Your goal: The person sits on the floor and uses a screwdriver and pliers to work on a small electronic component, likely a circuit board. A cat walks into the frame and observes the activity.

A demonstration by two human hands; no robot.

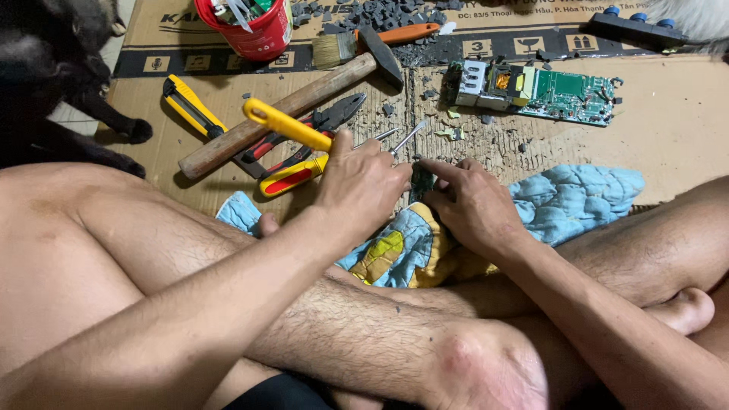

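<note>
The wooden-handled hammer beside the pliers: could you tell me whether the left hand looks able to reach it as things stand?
Probably yes. The hammer lies just beyond the left hand, though that hand holds yellow-handled pliers, which it would need to put down first.

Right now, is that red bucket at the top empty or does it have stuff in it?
Not empty. The red bucket stands upright on the cardboard, and pale and green bits poke above its rim. How full it is cannot be told.

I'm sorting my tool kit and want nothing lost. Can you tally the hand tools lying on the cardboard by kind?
Hammer: 1
Pliers: 1
Utility knife: 1
Paintbrush: 1
Total: 4

A yellow-handled tool in the left hand is not counted.
</note>
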